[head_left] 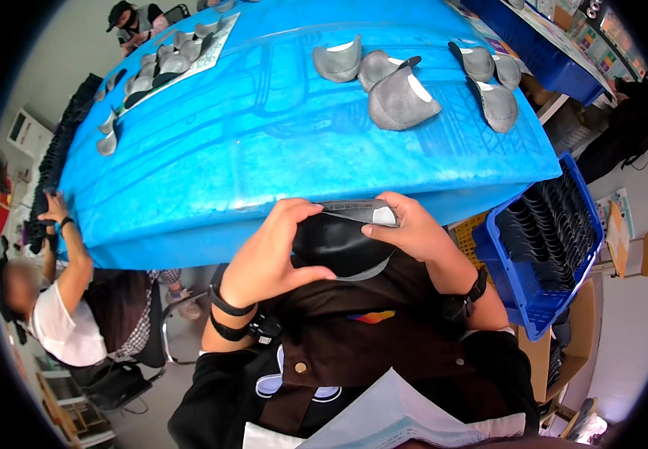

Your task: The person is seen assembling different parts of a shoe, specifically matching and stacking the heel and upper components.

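Before my chest, at the table's near edge, I hold a curved shell-shaped piece (pixel 339 243), shiny black with a grey rim and a white patch at its upper right; it looks like the toe part of a slipper. My left hand (pixel 275 243) is closed on its left side, fingers at the top edge and thumb along the bottom. My right hand (pixel 417 236) pinches the right end beside the white patch. Similar grey pieces lie on the blue-covered table (pixel 212 179), among them a grey cupped piece (pixel 402 101) with a white patch.
At my right stands a blue crate (pixel 488 258) packed with rows of dark curved pieces, with a cardboard box (pixel 582 337) below. Grey pieces (pixel 178 56) cover a sheet at the far left. One co-worker (pixel 69 314) reaches to the table's left edge; another (pixel 137 26) sits beyond.
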Available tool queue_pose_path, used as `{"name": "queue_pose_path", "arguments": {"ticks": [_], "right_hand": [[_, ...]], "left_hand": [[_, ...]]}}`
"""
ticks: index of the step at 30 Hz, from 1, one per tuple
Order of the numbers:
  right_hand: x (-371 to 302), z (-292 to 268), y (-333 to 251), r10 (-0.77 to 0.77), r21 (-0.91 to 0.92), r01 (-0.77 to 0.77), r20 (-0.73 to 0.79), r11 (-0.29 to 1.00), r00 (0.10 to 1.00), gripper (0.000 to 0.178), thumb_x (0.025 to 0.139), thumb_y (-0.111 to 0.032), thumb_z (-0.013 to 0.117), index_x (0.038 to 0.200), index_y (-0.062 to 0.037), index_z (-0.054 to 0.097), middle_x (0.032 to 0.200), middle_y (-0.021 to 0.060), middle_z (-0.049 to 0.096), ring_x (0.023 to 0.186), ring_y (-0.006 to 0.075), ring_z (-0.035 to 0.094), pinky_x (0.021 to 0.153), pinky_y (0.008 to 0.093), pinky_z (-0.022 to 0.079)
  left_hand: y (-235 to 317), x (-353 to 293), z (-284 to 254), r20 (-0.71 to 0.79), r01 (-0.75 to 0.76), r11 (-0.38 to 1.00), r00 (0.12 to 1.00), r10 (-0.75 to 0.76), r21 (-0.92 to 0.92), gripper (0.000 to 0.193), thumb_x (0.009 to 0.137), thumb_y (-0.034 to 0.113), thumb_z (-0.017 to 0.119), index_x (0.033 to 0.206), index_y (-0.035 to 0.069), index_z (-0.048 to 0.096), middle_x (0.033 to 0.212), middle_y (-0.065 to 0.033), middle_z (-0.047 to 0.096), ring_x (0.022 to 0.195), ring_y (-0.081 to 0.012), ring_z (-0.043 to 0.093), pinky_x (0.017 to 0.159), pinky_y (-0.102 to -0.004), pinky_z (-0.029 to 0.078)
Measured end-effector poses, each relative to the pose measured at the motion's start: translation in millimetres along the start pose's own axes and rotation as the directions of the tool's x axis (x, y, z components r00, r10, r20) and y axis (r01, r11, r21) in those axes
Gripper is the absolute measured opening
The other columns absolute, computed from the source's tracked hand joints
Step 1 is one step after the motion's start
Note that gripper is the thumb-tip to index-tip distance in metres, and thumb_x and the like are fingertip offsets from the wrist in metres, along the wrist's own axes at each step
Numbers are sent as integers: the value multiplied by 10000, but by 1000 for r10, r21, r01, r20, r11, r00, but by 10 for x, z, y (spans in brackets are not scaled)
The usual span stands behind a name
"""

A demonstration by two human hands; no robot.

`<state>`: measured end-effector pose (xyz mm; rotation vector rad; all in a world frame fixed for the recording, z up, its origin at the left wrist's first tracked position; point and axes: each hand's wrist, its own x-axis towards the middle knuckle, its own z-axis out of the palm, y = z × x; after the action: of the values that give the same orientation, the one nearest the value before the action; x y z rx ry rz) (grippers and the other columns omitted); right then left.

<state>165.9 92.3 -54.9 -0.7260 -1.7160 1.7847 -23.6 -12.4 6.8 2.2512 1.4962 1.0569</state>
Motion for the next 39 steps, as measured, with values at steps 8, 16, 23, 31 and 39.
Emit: {"name": "queue_pose_path", "arguments": {"ticks": [8, 16, 23, 31, 39], "right_hand": [[-84, -304, -61, -29, -6, 29, -32, 1000, 999, 326, 641, 76, 588, 944, 2, 495, 845, 13, 547, 789, 78, 498, 703, 218, 396], [-308, -23, -250, -130, -144, 132, 22, 981, 991, 297, 643, -5, 623, 908, -44, 498, 753, 2, 557, 729, 58, 511, 638, 214, 409], [-417, 42, -346, -138, -5, 139, 58, 990, 989, 221, 674, 2, 623, 864, 2, 511, 758, 27, 569, 716, 67, 522, 635, 220, 426], [-496, -62, -406, -270, -321, 296, 122, 900, 955, 108, 694, 26, 545, 798, -2, 553, 677, 92, 538, 555, 149, 496, 509, 245, 371], [-447, 92, -546, -269, -184, 310, 220, 933, 938, 418, 667, 66, 529, 1066, -60, 533, 895, 99, 600, 817, 169, 580, 717, 239, 422]], "left_hand": [[100, -188, -197, -66, -406, 914, 912, 405, 0, 1247, 380, 581, 690, 1314, 126, 1, 1261, -229, 241, 1073, -376, 365, 851, -484, 335], [-109, -98, 59, 39, 242, 872, 968, -250, -425, 596, 539, 126, 762, 1047, 10, 473, 1028, -108, 489, 918, -184, 498, 757, -268, 402], [-197, -173, 101, -33, 187, 761, 964, -264, -621, 176, 586, 33, 682, 750, 24, 619, 665, -23, 499, 571, -80, 427, 504, -202, 303], [-208, -287, -4, -101, 115, 845, 976, -195, -523, 102, 689, 7, 583, 779, -9, 628, 586, -52, 536, 506, -90, 466, 446, -209, 332], [55, -148, 0, 158, 150, 741, 986, -60, -654, 285, 715, -25, 535, 997, -2, 557, 945, -142, 586, 853, -209, 582, 735, -250, 443]]}}
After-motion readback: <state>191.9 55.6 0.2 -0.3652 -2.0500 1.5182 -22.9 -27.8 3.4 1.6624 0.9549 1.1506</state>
